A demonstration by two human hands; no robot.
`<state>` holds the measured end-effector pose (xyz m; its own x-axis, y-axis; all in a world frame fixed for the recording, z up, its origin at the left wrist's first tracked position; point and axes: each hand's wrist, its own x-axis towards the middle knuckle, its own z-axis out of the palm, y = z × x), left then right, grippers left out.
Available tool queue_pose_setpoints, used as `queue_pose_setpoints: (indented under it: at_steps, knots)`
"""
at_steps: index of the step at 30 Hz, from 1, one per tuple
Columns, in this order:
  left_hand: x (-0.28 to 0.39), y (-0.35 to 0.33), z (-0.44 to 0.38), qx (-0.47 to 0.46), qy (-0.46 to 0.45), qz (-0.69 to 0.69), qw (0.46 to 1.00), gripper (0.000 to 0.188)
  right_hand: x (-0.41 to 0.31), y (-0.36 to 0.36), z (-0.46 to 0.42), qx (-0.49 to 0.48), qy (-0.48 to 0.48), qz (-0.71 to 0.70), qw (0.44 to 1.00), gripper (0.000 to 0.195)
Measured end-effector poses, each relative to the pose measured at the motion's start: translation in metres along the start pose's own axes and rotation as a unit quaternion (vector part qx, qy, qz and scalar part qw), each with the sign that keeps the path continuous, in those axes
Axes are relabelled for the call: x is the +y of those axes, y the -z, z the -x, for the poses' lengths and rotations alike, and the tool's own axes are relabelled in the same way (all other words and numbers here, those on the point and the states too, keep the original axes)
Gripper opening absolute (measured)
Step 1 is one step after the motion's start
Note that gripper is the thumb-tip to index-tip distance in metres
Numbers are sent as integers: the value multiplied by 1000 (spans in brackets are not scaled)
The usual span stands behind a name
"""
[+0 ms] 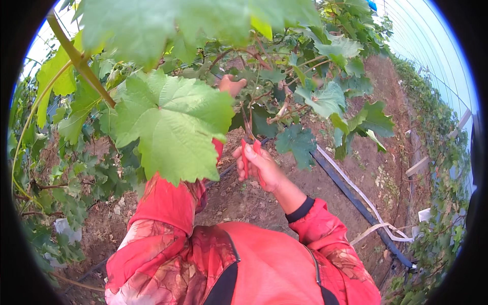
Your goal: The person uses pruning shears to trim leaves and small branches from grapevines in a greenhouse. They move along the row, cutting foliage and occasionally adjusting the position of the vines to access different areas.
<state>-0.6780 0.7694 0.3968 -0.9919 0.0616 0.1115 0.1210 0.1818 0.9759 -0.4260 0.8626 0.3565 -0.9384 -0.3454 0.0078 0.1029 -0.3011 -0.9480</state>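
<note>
My right hand (260,164) grips red-handled pruning snips (246,158), thumb on one handle. The metal blades point up and look slightly apart, among thin grape stems (251,99). My left hand (231,85) reaches up into the vine foliage, above and left of the blades. Its fingers are bent near the stems; whether they hold one cannot be made out. A large grape leaf (173,124) covers much of my left forearm. Woody vine canes (284,105) run just right of the blades, with a dark green leaf (296,145) below them.
A blurred leaf (190,23) hangs close overhead. A thick green cane (82,66) slants at the upper left. A black hose (347,190) and a pale strap (366,200) lie on the soil at the right. Another vine row (438,126) stands beside the plastic greenhouse wall (431,42).
</note>
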Motion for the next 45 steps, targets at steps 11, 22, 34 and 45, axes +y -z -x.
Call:
queue_pose_setpoints:
  at_steps: [11,22,34,45]
  knots:
    - [4,20,-9,35,-17,142,989,17,7,5,-79,130,-52,-14,990,56]
    - [-6,43,-18,46,7,83,995,14,-11,13,-157,166,-60,-50,983,69]
    - [-36,47,-37,-33,10,185,982,16,6,45,-204,121,-29,-102,987,57]
    - [-8,44,-38,57,93,310,945,38,45,14,-91,112,-67,-45,990,54]
